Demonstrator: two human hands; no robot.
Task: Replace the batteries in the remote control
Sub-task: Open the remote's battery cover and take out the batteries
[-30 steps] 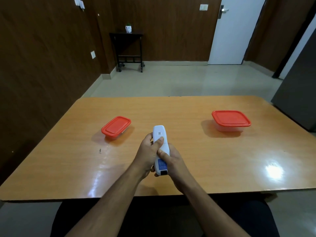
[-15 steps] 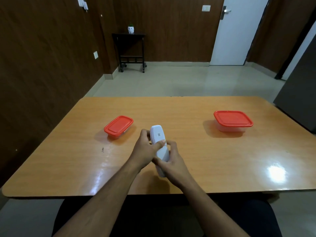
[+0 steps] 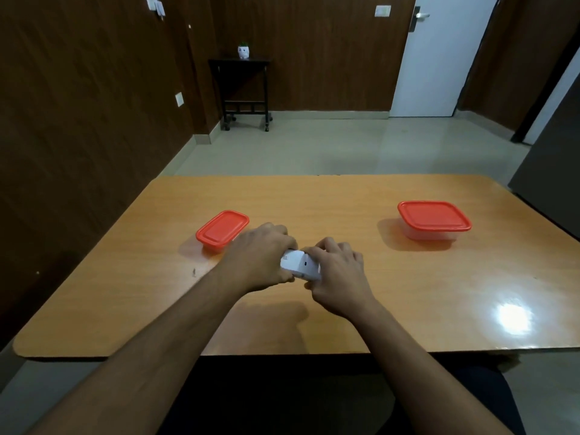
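A white remote control (image 3: 299,264) is held just above the middle of the wooden table (image 3: 314,196), turned so that one rounded end faces me. My left hand (image 3: 262,257) grips it from the left, with the fingers curled over its top. From the right, my right hand (image 3: 337,271) wraps around its other end. Most of the remote's body is hidden between the two hands, and no battery is visible.
A small container with a red lid (image 3: 222,230) stands just left of my hands. A larger clear tub with a red lid (image 3: 434,219) stands to the right. A bright glare lies on the table at the near right. A dark side table (image 3: 244,89) stands by the far wall.
The remote pointed away from me, lengthwise. Both hands have turned it so one end now faces me, and they have closed over it, moving slightly away across the table.
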